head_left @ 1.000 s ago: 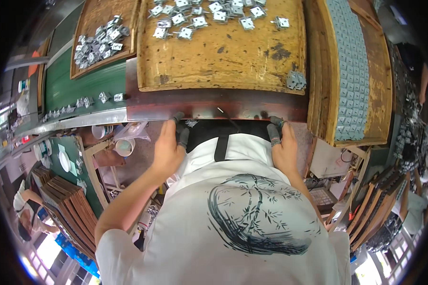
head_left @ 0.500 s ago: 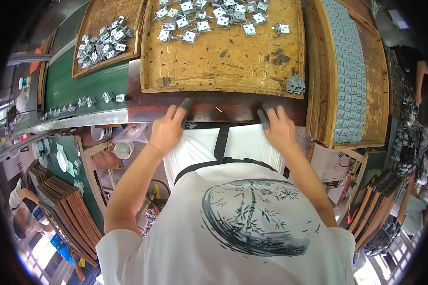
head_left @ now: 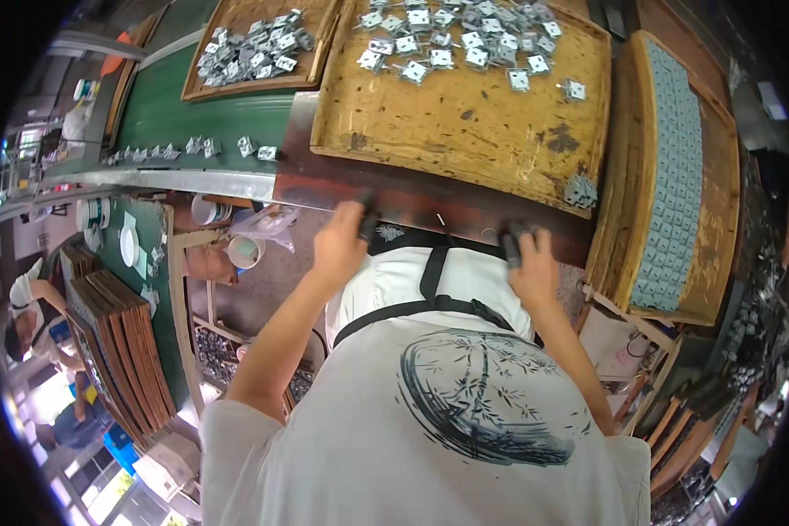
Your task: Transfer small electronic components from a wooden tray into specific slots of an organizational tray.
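Workshop surroundings: a dark metal-faced bench edge [head_left: 430, 203] runs in front of the person, with a green conveyor belt [head_left: 193, 114] off to the left.

Left hand [head_left: 340, 245]: fingers curled and closed round a small dark object at the bench lip; what the object is cannot be told. Right hand [head_left: 531, 267]: fingers likewise closed round a dark piece at the same lip. Both hands sit well apart, on either side of the black apron strap [head_left: 430, 276] over the white shirt.

Directly beyond the hands, resting on the bench, is a broad worn wooden tray [head_left: 465, 123]. Small square metal parts [head_left: 447, 44] are scattered along its far side; the near half is bare and stained. Judgement: the tray is stiff and fairly heavy when loaded, and the loose parts would slide if it tilts; the near rim, taken with both hands spread, is the sound grip.

Further out: a second tray of the same parts [head_left: 250, 53] at far left, a few strays on the belt, a long wooden tray of neatly rowed parts [head_left: 671, 175] to the right, stacked empty trays [head_left: 114, 351] at lower left, and another person [head_left: 35, 324] near them.
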Motion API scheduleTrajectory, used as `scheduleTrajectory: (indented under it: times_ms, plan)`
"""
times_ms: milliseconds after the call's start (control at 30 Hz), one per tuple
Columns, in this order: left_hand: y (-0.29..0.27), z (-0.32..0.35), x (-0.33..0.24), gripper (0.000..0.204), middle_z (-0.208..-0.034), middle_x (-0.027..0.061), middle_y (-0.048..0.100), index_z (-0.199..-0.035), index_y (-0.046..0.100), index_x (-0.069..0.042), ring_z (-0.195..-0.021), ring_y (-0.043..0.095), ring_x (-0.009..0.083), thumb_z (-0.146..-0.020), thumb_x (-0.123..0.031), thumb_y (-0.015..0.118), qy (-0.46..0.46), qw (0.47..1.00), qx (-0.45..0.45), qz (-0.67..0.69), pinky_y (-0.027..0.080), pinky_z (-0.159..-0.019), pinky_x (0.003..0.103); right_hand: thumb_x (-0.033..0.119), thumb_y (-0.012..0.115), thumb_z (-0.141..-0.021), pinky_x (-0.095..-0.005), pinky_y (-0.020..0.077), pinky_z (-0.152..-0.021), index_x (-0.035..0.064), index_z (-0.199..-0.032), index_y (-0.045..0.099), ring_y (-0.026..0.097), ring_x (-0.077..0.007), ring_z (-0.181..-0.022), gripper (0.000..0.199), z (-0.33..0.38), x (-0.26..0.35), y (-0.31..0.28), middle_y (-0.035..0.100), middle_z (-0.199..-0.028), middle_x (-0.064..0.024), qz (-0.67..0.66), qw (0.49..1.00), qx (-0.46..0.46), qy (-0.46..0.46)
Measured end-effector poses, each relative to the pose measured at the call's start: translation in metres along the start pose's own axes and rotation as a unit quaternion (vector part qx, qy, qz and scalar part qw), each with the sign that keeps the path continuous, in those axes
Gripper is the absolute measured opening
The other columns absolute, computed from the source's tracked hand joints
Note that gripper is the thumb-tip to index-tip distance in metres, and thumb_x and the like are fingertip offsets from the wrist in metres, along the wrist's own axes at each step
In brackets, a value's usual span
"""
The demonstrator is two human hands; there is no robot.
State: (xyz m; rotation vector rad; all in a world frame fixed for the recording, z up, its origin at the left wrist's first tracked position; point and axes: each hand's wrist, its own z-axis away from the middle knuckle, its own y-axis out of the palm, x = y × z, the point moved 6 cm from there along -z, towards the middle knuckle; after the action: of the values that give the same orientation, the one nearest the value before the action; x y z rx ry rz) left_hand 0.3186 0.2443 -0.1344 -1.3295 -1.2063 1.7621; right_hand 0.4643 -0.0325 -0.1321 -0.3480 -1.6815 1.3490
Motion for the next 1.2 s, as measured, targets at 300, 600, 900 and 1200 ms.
scheduleTrajectory:
  times_ms: [300, 600, 900, 1200]
  plan:
    - [-0.068, 0.034, 0.0, 0.054, -0.113, 0.0184, 0.058, -0.137, 0.047, -0.014, -0.096, 0.061, 0.0396, -0.086, -0.005, 0.061, -0.123, 0.968, -0.057, 0.211, 0.052, -0.078, 0.045, 0.011, 0.065, -0.09, -0.0376, 0.0502, -0.078, 0.0046, -0.112, 0.062, 0.059, -0.0361, -0.092, 0.023, 0.026, 0.016, -0.064, 0.055, -0.115, -0.0189, -0.099, 0.991, -0.073, 0.059]
    - [-0.053, -0.011, -0.098, 0.049, -0.095, 0.0162, 0.063, -0.124, 0.052, -0.008, -0.086, 0.061, 0.0296, -0.077, 0.006, 0.06, 0.039, 0.911, 0.129, 0.389, 0.05, -0.079, 0.036, 0.009, 0.073, -0.085, -0.0251, 0.0491, -0.068, 0.0049, -0.113, 0.065, 0.057, -0.0072, -0.077, 0.029, 0.035, 0.033, -0.047, 0.064, -0.081, -0.0017, -0.366, 0.917, 0.041, 0.156]
    - [-0.047, -0.031, -0.11, 0.046, -0.092, 0.0144, 0.061, -0.122, 0.055, -0.008, -0.084, 0.059, 0.0292, -0.078, -0.002, 0.067, 0.041, 0.885, 0.311, 0.345, 0.048, -0.074, 0.036, -0.001, 0.071, -0.087, -0.0217, 0.0478, -0.071, 0.0023, -0.116, 0.064, 0.058, -0.0055, -0.082, 0.031, 0.073, 0.032, -0.081, 0.066, -0.092, -0.001, -0.383, 0.891, 0.082, 0.231]
    - [-0.066, -0.03, -0.125, 0.06, -0.107, 0.0069, 0.053, -0.132, 0.053, -0.01, -0.094, 0.054, 0.0202, -0.077, 0.002, 0.073, 0.042, 0.845, 0.449, 0.288, 0.047, -0.075, 0.03, -0.002, 0.072, -0.083, -0.0223, 0.0451, -0.077, 0.0023, -0.115, 0.065, 0.056, -0.0072, -0.082, 0.033, 0.079, 0.024, -0.085, 0.064, -0.088, 0.0011, -0.341, 0.899, 0.049, 0.271]
